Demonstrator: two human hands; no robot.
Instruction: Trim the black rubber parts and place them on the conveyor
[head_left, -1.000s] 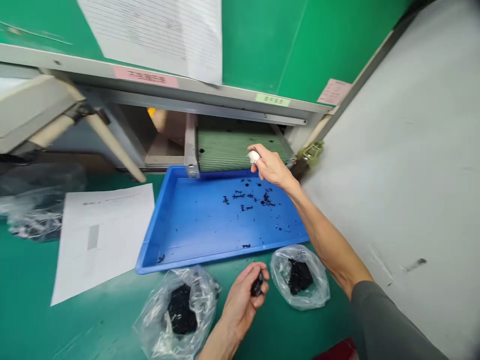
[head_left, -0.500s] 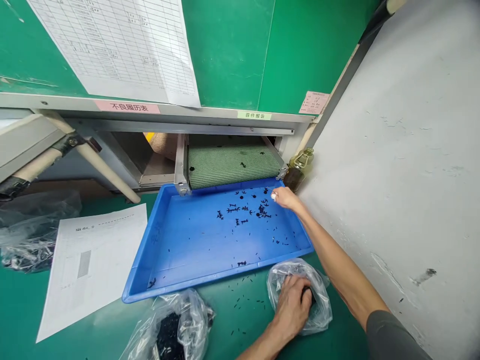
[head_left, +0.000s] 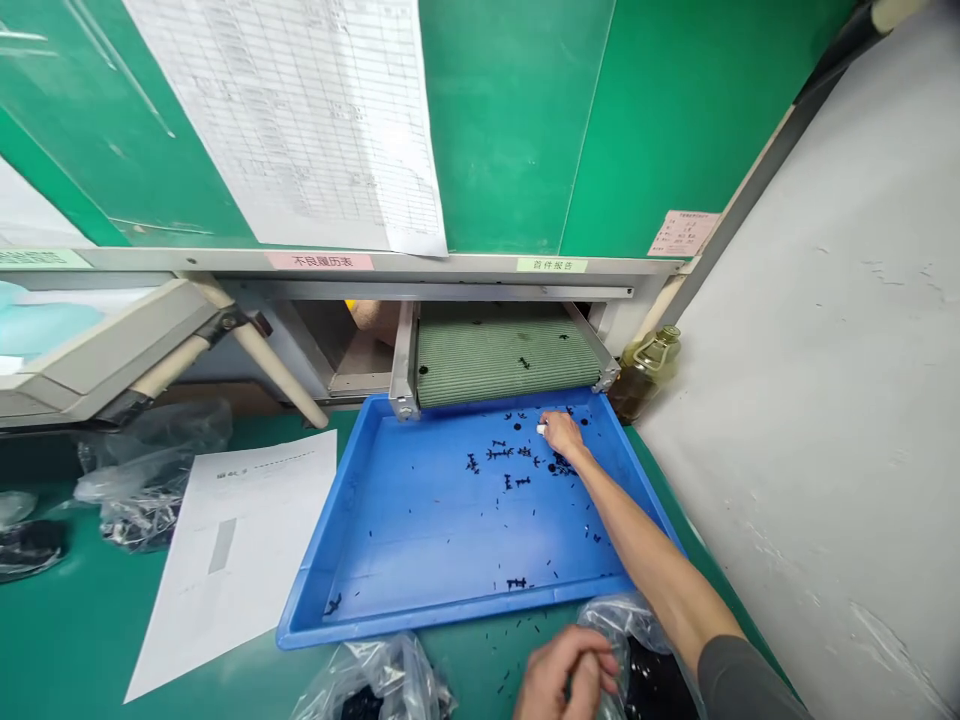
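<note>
My right hand (head_left: 562, 433) reaches over the far right part of the blue tray (head_left: 397, 612), its fingers pinched with a small white piece (head_left: 541, 429) at the tips. What that piece is, I cannot make out. Small black parts (head_left: 517, 453) lie scattered on the tray floor beside and below this hand. At the near edge, my left hand (head_left: 568, 675) is above the table with fingers curled in; anything inside them is hidden. It is beside a clear plastic bag (head_left: 626, 612) with black contents (head_left: 660, 682), partly covered by my right forearm.
A green conveyor belt (head_left: 502, 350) ends over the tray's far edge. Left of the tray lies a paper sheet (head_left: 247, 540). Another plastic bag (head_left: 390, 665) stands in front. A bottle (head_left: 646, 370) is by the white wall (head_left: 825, 400). Tiny black bits dot the table.
My left hand has come out of the right-hand bag and moved toward me. My right hand has shifted from the tray's far right edge inward over the parts. The view has shifted.
</note>
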